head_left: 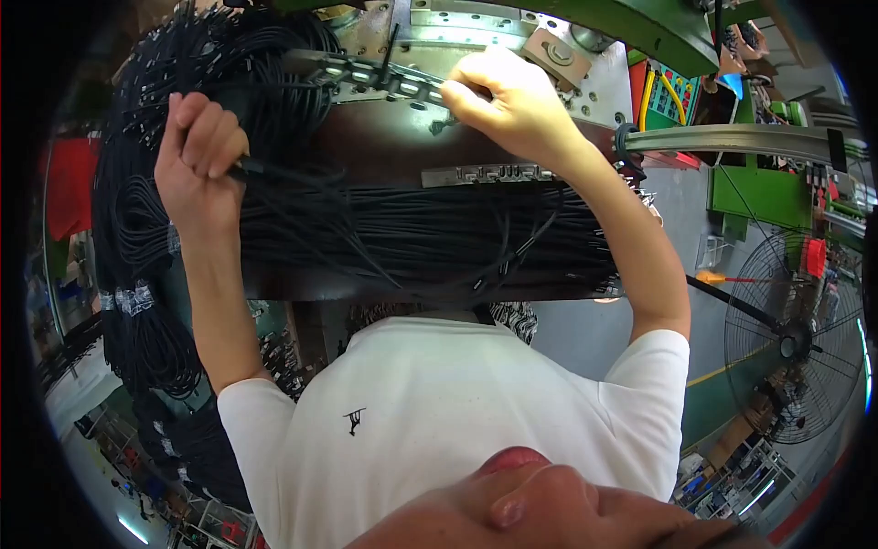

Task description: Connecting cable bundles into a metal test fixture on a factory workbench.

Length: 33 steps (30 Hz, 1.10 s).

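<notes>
My left hand [201, 151] is raised at the left with its fingers curled closed. Black cables [288, 172] run from its heel side toward the middle of the table, seemingly gripped in it. My right hand [503, 96] pinches the right end of a slotted metal bar [407, 85], which slants in front of the machine bed. A thin dark cable stands up across the bar. Another metal bar with small fittings [494, 174] lies on the table, beside a long bundle of straight black cables [412, 220].
Coiled black cables [151, 220] are heaped at the left and hang off the table. A steel machine bed [439, 41] with a green frame [631, 27] stands at the back. At the right are a metal rail [732, 139], a control panel [672, 96] and a large fan [791, 339].
</notes>
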{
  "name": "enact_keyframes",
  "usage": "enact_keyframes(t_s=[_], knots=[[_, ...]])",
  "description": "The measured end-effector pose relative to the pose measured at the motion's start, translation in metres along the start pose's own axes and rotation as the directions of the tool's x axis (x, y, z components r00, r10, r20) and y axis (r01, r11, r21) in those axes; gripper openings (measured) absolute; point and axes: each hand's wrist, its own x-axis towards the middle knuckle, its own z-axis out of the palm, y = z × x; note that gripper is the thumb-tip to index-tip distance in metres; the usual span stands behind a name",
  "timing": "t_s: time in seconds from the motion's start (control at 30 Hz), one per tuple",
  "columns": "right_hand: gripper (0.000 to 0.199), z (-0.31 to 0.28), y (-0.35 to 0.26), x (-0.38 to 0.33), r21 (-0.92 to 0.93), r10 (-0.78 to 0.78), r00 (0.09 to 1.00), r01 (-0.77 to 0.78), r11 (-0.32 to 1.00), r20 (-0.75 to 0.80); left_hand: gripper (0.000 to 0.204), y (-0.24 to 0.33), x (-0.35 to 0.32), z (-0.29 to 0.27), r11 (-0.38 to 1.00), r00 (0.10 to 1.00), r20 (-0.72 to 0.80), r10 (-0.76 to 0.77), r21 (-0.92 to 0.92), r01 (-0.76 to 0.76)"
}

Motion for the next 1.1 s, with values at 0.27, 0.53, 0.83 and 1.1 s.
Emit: enact_keyframes(t_s=[0.27, 0.53, 0.83, 1.1], knots=[[0.025, 0.000, 0.035, -0.033, -0.380, -0.125, 0.990, 0.142, 0.914, 0.069, 0.054, 0.127, 0.010, -0.085, 0.601, 0.628, -0.608, 0.486, 0.754, 0.265], [0.025, -0.031, -0.019, -0.096, -0.403, 0.326, 0.923, -0.225, 0.887, 0.202, 0.026, -0.098, 0.002, 0.026, -0.661, 0.930, 0.368, -0.018, 0.693, -0.287], [0.017, -0.034, -0.011, -0.096, -0.257, 0.468, 0.851, -0.410, 0.875, 0.237, 0.016, -0.142, 0.003, 0.006, -0.361, 0.946, 0.304, -0.113, 0.874, -0.325], [0.023, -0.020, -0.009, -0.071, 0.264, 0.186, 0.981, -0.194, 0.945, 0.057, 0.039, -0.154, -0.003, 0.050, 0.807, 0.978, -0.210, -0.011, 0.575, 0.133]])
